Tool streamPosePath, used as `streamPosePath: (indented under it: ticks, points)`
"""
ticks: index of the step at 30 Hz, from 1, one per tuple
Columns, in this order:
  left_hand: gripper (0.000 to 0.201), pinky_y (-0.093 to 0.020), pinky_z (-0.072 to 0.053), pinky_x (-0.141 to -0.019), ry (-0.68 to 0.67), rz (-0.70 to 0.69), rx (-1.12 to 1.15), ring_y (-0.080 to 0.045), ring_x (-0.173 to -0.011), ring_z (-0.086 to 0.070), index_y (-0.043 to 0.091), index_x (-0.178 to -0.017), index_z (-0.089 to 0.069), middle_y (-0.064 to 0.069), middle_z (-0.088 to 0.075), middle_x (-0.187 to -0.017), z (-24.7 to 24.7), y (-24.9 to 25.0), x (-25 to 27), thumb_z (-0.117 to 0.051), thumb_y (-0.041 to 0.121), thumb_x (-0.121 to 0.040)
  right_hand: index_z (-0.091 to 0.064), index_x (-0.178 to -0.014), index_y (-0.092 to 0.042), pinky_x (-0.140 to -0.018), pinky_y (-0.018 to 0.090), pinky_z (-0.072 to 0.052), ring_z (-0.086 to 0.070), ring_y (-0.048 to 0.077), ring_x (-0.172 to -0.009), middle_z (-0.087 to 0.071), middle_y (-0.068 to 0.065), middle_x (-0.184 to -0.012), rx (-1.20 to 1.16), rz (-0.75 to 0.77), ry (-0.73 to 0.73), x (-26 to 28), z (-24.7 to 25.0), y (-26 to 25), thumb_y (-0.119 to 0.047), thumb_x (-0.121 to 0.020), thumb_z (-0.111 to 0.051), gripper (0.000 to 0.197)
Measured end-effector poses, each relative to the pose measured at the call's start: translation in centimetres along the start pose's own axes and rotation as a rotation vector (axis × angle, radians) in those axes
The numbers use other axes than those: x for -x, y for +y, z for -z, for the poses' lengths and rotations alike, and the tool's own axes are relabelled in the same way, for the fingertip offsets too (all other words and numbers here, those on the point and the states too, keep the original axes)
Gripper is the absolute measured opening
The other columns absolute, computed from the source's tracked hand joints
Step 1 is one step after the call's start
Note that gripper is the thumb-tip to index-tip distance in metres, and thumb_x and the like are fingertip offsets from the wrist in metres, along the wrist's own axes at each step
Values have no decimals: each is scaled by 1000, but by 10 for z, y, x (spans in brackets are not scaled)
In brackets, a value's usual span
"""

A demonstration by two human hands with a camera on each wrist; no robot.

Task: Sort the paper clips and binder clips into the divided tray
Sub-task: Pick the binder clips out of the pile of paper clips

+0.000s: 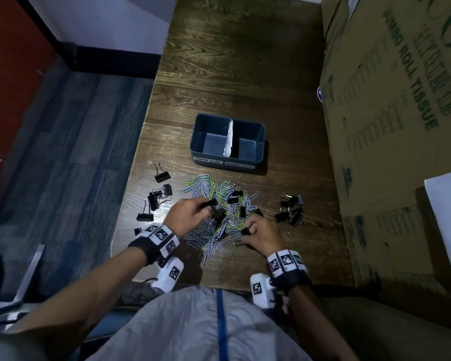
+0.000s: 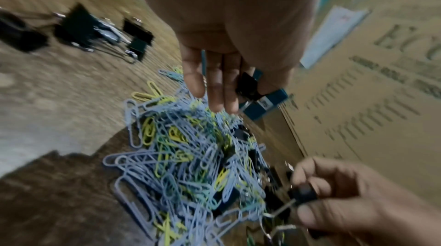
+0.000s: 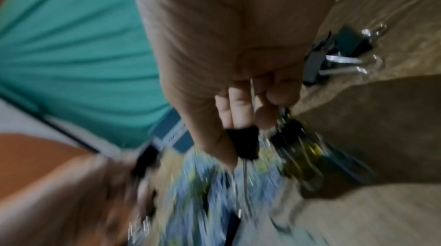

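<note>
A dark blue divided tray point(image 1: 245, 122), with a white paper divider and two front labels, stands mid-table with both compartments bare. In front of it lies a pile of coloured paper clips point(image 1: 211, 194) mixed with black binder clips. My left hand point(image 1: 205, 207) is over the pile's left part and pinches a black binder clip point(image 1: 211, 203), also seen in the left wrist view as the pinched clip point(image 2: 248, 85). My right hand point(image 1: 246, 234), at the pile's near right, pinches another black binder clip point(image 1: 245, 231) point(image 3: 243, 142). The right wrist view is blurred.
Separate groups of black binder clips lie left point(image 1: 156, 199) and right point(image 1: 293, 209) of the pile. Large cardboard boxes point(image 1: 401, 126) wall off the table's right side. The wooden table point(image 1: 245, 61) ends at its left edge beside the left clip group.
</note>
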State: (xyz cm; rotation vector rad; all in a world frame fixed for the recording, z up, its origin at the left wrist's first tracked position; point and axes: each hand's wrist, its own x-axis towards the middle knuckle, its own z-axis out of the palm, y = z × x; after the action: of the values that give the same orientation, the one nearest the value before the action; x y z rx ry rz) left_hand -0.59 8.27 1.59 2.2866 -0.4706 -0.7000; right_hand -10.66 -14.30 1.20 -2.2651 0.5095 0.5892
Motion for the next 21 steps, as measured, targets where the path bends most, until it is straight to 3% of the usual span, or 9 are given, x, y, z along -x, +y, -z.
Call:
streamPosePath:
  ticks: [4, 7, 10, 12, 14, 18, 21]
  points:
    - [7, -34, -54, -71, -27, 91, 193, -12, -70, -69, 28, -100, -58, 4, -72, -80, 19, -29, 2, -52, 30, -98, -68, -89, -28, -64, 23, -49, -63, 8, -74, -66, -6, -82, -116, 19, 39, -7, 27, 5, -19, -74, -85, 24]
    - [18, -38, -55, -72, 38, 102, 20, -19, -74, -67, 26, -110, -60, -1, -70, -85, 32, -49, 2, -49, 34, -98, -72, -92, -27, -69, 22, -44, -59, 4, -78, -68, -9, -89, -131, 20, 178, -20, 50, 15, -19, -81, -80, 16]
    - [23, -37, -49, -82, 92, 72, -135, -26, -92, -62, 15, -111, -64, -9, -67, -103, 45, -63, 6, -49, 27, -99, -73, -96, -21, -88, 30, -48, -62, 16, -100, -69, -1, -105, 30, -62, 240, -37, 75, 34, -16, -84, -76, 13]
    - [21, -37, -44, -82, 109, 122, -226, -30, -95, -59, 11, -108, -65, -12, -63, -103, 55, -70, 8, -49, 22, -99, -73, -97, -20, -91, 31, -45, -60, 24, -110, -68, 8, -113, 118, -144, 223, -46, 89, 48, -14, -84, -77, 15]
    - [18, -37, -43, -79, 101, 209, -296, -33, -95, -57, 11, -104, -63, -13, -59, -100, 62, -78, 10, -48, 18, -98, -75, -100, -18, -87, 24, -42, -61, 25, -110, -68, 10, -116, 188, -192, 150, -49, 98, 56, -9, -82, -78, 20]
    - [17, -38, -46, -76, 58, 278, -429, -30, -93, -57, 15, -104, -60, -9, -56, -105, 65, -82, 15, -46, 24, -98, -75, -101, -13, -82, 19, -38, -64, 27, -108, -71, 13, -114, 244, -175, 143, -47, 102, 60, 3, -76, -77, 29]
    - [19, -38, -48, -73, 78, 263, -500, -29, -92, -58, 17, -108, -56, -8, -55, -106, 61, -78, 20, -51, 30, -95, -71, -107, -12, -88, 27, -43, -59, 31, -112, -64, 16, -118, 266, -140, 206, -46, 91, 59, 0, -76, -77, 34]
